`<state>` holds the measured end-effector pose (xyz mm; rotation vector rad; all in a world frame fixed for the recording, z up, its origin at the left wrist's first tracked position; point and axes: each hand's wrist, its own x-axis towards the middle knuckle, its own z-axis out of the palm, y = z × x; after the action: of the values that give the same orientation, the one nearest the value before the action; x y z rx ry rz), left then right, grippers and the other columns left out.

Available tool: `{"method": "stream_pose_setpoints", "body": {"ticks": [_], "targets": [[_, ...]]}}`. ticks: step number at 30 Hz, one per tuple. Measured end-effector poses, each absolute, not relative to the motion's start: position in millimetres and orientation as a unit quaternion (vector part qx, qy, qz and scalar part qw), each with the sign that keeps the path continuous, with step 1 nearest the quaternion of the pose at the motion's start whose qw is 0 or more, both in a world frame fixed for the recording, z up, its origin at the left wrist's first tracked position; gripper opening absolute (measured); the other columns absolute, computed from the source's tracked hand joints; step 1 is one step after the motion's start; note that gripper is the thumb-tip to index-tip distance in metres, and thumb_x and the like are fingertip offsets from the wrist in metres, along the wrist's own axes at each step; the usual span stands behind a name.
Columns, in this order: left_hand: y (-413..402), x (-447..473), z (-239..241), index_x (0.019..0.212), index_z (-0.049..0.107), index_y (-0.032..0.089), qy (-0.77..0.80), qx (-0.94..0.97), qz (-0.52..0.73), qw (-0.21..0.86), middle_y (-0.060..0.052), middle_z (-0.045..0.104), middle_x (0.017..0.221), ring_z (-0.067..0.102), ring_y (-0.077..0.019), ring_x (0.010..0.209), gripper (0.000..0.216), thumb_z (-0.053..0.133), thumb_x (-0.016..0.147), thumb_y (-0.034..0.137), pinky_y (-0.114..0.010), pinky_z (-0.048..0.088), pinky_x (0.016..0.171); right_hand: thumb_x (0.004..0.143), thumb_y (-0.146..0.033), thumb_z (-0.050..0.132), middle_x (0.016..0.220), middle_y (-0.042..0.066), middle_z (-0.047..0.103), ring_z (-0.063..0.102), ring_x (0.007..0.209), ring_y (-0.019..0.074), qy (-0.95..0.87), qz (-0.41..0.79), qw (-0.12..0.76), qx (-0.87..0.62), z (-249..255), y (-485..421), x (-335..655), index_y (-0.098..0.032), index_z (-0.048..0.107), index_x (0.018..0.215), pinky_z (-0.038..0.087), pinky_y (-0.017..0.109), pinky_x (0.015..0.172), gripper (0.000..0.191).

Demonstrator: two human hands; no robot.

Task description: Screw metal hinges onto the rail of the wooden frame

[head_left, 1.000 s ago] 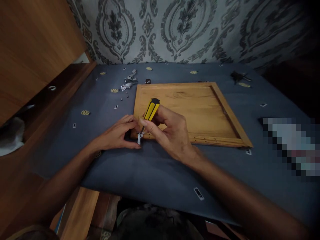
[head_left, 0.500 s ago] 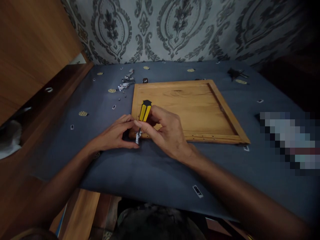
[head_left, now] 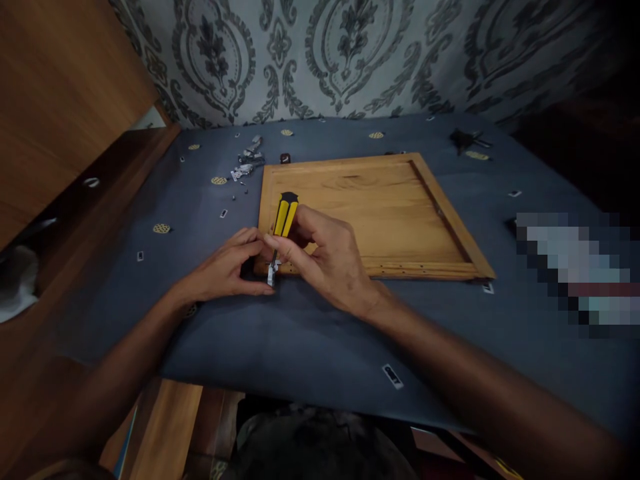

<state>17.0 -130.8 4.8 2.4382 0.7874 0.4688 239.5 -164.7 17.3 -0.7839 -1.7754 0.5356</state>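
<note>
A wooden cabinet door point(head_left: 380, 220) with a raised frame lies flat on the blue cloth. At its near left corner sits a small metal hinge point(head_left: 271, 273), jutting past the near edge. My left hand point(head_left: 225, 267) is closed around the hinge, thumb at its near end and fingers on the far side. A yellow and black screwdriver point(head_left: 286, 215) stands almost upright with its shaft down at the hinge. My right hand point(head_left: 330, 260) pinches the screwdriver low on its handle. The screwdriver's tip is too small to make out.
Several metal hinges point(head_left: 249, 160) and loose screws point(head_left: 234, 198) lie beyond the door's left side. A small black object point(head_left: 285, 158) sits behind the door. A dark tool point(head_left: 467, 141) lies at the back right. Wooden furniture point(head_left: 60, 93) borders the left; a pixelated object point(head_left: 575, 273) is at right.
The whole view has shifted slightly, so the scene sits a little further left and up. Both hands keep their places at the hinge, with the screwdriver still upright.
</note>
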Motion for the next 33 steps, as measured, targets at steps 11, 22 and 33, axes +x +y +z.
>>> {"method": "stream_pose_setpoints", "body": {"ticks": [11, 22, 33], "targets": [[-130.8, 16.5, 5.2, 0.105, 0.068, 0.020, 0.295, 0.901, 0.169, 0.268, -0.005, 0.063, 0.109, 0.057, -0.0248, 0.105, 0.047, 0.077, 0.090, 0.063, -0.037, 0.050, 0.095, 0.105, -0.041, 0.064, 0.073, -0.004, 0.053, 0.053, 0.068, 0.0129, -0.746, 0.189, 0.548, -0.328, 17.9, -165.0, 241.3, -0.023, 0.048, 0.078, 0.046, 0.028, 0.067, 0.036], [-132.1, 18.2, 8.4, 0.102, 0.071, 0.021, 0.308, 0.898, 0.160, 0.270, -0.005, 0.064, 0.107, 0.058, -0.0260, 0.105, 0.043, 0.081, 0.088, 0.060, -0.038, 0.051, 0.094, 0.105, -0.047, 0.063, 0.071, -0.004, 0.052, 0.051, 0.066, 0.0130, -0.742, 0.208, 0.546, -0.329, 15.7, -164.7, 239.8, -0.024, 0.045, 0.077, 0.044, 0.028, 0.066, 0.041], [-129.7, 16.6, 5.0, 0.109, 0.071, 0.021, 0.308, 0.901, 0.163, 0.259, -0.006, 0.064, 0.106, 0.058, -0.0271, 0.103, 0.047, 0.081, 0.087, 0.061, -0.040, 0.052, 0.093, 0.106, -0.058, 0.056, 0.074, -0.002, 0.056, 0.054, 0.069, 0.0138, -0.755, 0.243, 0.518, -0.319, 20.8, -163.3, 236.1, -0.024, 0.046, 0.077, 0.046, 0.028, 0.068, 0.045]]}}
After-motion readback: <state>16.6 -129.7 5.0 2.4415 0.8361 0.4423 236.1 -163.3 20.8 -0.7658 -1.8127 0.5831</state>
